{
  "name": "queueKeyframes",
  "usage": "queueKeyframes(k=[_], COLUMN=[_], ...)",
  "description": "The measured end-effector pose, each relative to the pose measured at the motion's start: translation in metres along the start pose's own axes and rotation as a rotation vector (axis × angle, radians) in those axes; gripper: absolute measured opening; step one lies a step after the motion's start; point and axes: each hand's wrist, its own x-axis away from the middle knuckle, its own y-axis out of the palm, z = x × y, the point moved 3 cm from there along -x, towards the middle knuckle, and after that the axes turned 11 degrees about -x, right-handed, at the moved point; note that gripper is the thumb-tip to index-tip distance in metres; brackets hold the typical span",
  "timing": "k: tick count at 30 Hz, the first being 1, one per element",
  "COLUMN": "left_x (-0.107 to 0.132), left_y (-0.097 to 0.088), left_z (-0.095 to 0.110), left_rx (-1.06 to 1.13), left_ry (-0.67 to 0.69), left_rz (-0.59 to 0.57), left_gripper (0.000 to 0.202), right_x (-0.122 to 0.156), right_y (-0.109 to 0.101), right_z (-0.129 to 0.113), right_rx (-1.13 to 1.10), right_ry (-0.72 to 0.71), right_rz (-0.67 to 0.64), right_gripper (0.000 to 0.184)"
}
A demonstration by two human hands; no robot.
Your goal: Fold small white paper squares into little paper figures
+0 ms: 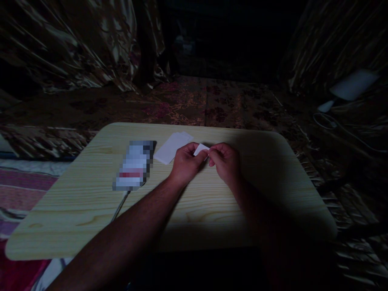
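Observation:
Both my hands meet over the middle of a light wooden table [91, 210]. My left hand [186, 161] and my right hand [222, 161] each pinch a small white piece of paper [200, 149] between thumb and fingers, held just above the tabletop. A thin pale sliver shows between the two hands. Behind my left hand a stack of white paper sheets [171, 148] lies flat on the table. A phone [135, 165] with its screen lit lies to the left of the stack.
A thin cable [120, 205] runs from the phone over the table's front edge. Dark patterned fabric covers the floor and surroundings. A white device with cords [353, 87] sits at the far right. The room is dim.

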Motion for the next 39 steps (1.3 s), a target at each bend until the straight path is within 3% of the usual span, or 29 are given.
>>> queueKeyframes(k=[14, 23, 39], left_x=[0.0002, 0.0000, -0.0016], left_y=[0.0026, 0.0029, -0.0002], left_z=[0.0000, -0.0009, 0.0001], left_rx=[0.174, 0.474, 0.603], left_ry=[-0.023, -0.119, -0.161], left_rz=[-0.012, 0.026, 0.017], left_gripper=[0.020, 0.021, 0.021], right_x=[0.0000, 0.0016, 0.0027], right_y=[-0.0030, 0.0004, -0.0002], right_z=[0.0020, -0.0004, -0.0002], right_rx=[0.102, 0.128, 0.221], right_ry=[-0.095, -0.109, -0.115], right_rz=[-0.005, -0.022, -0.038], right_gripper=[0.012, 0.014, 0.015])
